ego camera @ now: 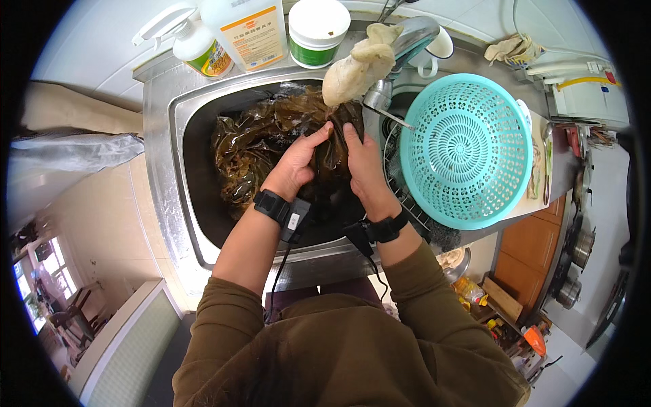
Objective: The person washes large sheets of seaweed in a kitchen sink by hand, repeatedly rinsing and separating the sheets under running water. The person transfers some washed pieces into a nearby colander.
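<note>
A heap of wet, brown-green leafy seaweed, probably kelp (254,142), fills much of the dark sink basin (196,203). My left hand (297,160) grips a fold of it at the right part of the basin, thumb on top and its other fingers partly hidden. Close beside it, my right hand (363,157) holds the same piece, its thumb on the near face and its fingers behind. Just above both hands hangs a pale cloth (356,71) wrapped on the metal faucet (417,38). Each wrist wears a black strap with a small cabled device.
A turquoise plastic colander (460,147) stands right of the basin, over a wire rack (394,173). Behind the sink are a spray bottle (203,51), a large plastic jug (249,35), a white-lidded tub (318,33) and a white enamel mug (437,48). A cutting board (524,203) lies far right.
</note>
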Available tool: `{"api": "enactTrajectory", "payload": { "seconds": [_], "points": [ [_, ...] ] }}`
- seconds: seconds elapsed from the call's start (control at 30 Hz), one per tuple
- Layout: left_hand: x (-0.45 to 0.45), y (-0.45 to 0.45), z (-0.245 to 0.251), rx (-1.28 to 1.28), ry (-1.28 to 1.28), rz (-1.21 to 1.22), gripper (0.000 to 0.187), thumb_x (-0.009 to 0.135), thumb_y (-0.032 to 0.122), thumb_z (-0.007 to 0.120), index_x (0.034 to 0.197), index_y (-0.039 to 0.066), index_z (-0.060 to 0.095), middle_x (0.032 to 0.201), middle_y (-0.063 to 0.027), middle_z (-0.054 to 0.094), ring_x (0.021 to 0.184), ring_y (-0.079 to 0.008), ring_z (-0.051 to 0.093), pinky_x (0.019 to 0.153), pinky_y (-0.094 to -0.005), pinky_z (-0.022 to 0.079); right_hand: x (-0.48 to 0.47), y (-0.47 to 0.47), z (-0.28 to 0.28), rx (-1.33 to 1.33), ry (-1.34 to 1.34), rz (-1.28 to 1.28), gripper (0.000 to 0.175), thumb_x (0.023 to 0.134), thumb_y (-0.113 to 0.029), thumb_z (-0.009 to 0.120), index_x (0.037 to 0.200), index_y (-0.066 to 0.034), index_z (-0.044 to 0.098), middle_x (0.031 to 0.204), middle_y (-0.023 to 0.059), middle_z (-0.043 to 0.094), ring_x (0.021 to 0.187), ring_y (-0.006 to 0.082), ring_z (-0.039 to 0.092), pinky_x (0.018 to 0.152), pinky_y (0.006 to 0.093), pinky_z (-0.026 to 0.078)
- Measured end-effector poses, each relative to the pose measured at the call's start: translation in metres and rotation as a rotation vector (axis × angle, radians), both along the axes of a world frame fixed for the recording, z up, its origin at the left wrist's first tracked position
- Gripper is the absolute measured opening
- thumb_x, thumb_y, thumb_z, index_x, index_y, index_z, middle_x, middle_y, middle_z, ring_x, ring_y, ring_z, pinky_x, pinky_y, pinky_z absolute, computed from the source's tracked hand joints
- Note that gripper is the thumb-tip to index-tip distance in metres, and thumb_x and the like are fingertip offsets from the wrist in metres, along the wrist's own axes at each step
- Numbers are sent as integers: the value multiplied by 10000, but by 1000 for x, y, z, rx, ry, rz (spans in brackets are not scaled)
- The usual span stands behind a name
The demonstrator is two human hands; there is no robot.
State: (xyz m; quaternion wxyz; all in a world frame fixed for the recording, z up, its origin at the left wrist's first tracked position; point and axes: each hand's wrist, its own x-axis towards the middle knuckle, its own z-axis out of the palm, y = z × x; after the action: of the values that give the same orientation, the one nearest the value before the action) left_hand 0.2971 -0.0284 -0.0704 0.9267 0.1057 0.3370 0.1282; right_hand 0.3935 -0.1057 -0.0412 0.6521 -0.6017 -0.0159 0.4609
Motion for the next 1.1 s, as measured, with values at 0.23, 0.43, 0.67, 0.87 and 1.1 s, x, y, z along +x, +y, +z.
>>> {"api": "enactTrajectory", "payload": {
  "seconds": [0.23,0.43,0.67,0.87,1.1],
  "points": [
    [-27,17,6,493,657,359,302,864,202,668,1046,-27,593,952,-81,646,795,-171,609,711,-302,511,4,11,-6,-33,-66,-121,305,933,-205,552,1114,40,558,1014,82,625,883,153,562,794,282,455],
    [-89,45,2,548,624,502,354,869,273,664,1049,-18,576,940,-66,634,821,-147,593,736,-296,501,0,23,-2,2,-38,-159,268,930,-188,556,1097,20,569,991,49,621,866,134,549,799,282,443],
    [-132,35,-6,455,296,581,507,882,342,626,1283,103,426,1284,-43,487,1192,-220,454,1034,-416,341,8,40,15,384,390,141,297,863,-78,557,1156,-32,532,1080,51,601,998,178,568,886,342,457],
    [-84,-15,-16,383,422,100,505,826,214,704,1239,9,496,1136,-55,591,1034,-195,539,886,-330,431,-11,46,17,551,487,281,286,909,-111,519,1184,-33,515,1123,58,582,1055,180,544,945,332,423],
    [-92,10,17,262,341,302,352,923,221,565,1211,26,514,1141,-98,603,993,-235,601,810,-392,516,7,20,-13,150,-585,672,625,835,-334,656,1300,8,416,1305,171,473,1176,277,464,992,348,356]
  ]
}}
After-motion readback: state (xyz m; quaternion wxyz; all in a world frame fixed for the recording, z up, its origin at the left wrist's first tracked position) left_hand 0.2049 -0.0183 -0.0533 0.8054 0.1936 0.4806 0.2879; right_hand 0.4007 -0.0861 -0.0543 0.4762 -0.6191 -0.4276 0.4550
